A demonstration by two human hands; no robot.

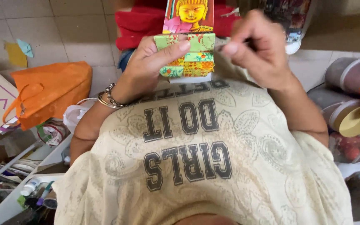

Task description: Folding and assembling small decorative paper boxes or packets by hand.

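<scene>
Paper, we judge, light and easily creased: our left hand point(155, 62) pinches the green patterned folded piece point(188, 56) by thumb across its top, right hand point(259, 50) fingers closed at its edge.

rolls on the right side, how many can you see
3: a capped roll nearest, a grey roll above it, and a dark roll between them. More may be hidden past the frame edge.

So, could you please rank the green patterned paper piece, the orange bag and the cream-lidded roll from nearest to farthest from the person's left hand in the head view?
1. Green patterned paper piece: held in the left hand.
2. Orange bag: on the floor, to the left side.
3. Cream-lidded roll: far right side.
</scene>
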